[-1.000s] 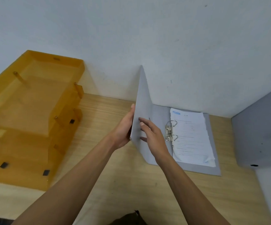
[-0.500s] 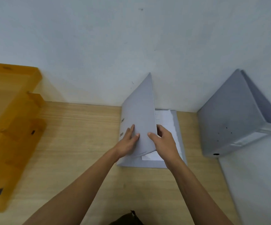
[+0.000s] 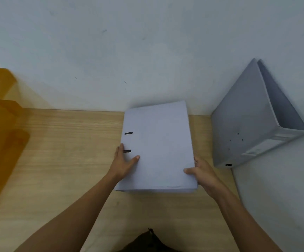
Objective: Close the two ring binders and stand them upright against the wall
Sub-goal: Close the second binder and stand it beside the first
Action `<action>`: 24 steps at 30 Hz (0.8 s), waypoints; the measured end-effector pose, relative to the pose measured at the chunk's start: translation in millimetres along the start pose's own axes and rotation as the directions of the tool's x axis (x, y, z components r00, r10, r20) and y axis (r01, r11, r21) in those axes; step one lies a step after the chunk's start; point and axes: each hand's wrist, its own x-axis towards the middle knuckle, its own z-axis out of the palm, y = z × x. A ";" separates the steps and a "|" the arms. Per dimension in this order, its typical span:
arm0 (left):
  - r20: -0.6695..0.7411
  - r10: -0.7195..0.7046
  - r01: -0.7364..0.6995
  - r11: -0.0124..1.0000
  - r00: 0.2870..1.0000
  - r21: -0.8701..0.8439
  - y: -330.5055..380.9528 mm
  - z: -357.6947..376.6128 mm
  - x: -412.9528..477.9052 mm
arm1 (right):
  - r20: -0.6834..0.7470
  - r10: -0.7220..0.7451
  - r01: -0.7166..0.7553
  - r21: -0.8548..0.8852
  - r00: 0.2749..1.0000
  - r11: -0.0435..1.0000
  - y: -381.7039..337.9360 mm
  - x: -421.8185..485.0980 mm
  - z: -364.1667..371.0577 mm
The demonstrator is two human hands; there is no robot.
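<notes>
A pale grey ring binder [image 3: 158, 142] lies flat on the wooden desk [image 3: 65, 151], its cover down over the pages and its far edge near the wall. My left hand [image 3: 124, 162] rests on its left spine edge with the thumb on the cover. My right hand [image 3: 202, 173] grips its near right corner, thumb on top and fingers under the edge. A second grey binder [image 3: 244, 128] stands at the right, leaning in the corner against the side wall, its spine facing me.
An orange translucent stacked paper tray [image 3: 0, 124] occupies the left side of the desk. White walls [image 3: 147, 51] close off the back and the right. Bare wood lies between the tray and the flat binder.
The raised cover has come down flat over the pages. My right hand moved from the inside to the binder's right corner. The view has shifted right.
</notes>
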 end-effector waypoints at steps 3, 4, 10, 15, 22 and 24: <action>0.028 -0.065 0.065 0.998 0.997 0.000 -5.7 11.5 2.5 | -0.103 0.024 -0.042 -0.173 0.994 0.984 30.0 10.4 -10.4; 0.041 -0.081 0.081 0.997 0.996 0.004 -8.1 15.6 3.4 | -0.129 -0.003 -0.031 -0.257 0.992 0.966 36.5 12.3 -8.9; 0.014 -0.149 0.149 0.989 0.989 0.023 -18.3 24.0 5.1 | -0.005 -0.162 0.120 -0.647 0.987 0.753 46.7 37.0 21.0; -0.004 -0.129 0.130 0.990 0.992 0.060 -19.2 28.0 1.6 | 0.150 0.037 0.071 -0.655 0.988 0.752 42.9 54.8 47.1; -0.019 -0.277 0.268 0.943 0.961 -0.197 -6.3 25.8 5.5 | 0.185 0.092 0.043 -0.617 0.978 0.786 46.7 58.6 51.7; 0.100 -0.418 0.420 0.809 0.903 -0.411 9.6 20.8 7.3 | 0.184 0.118 0.015 -0.592 0.976 0.806 42.7 56.0 51.9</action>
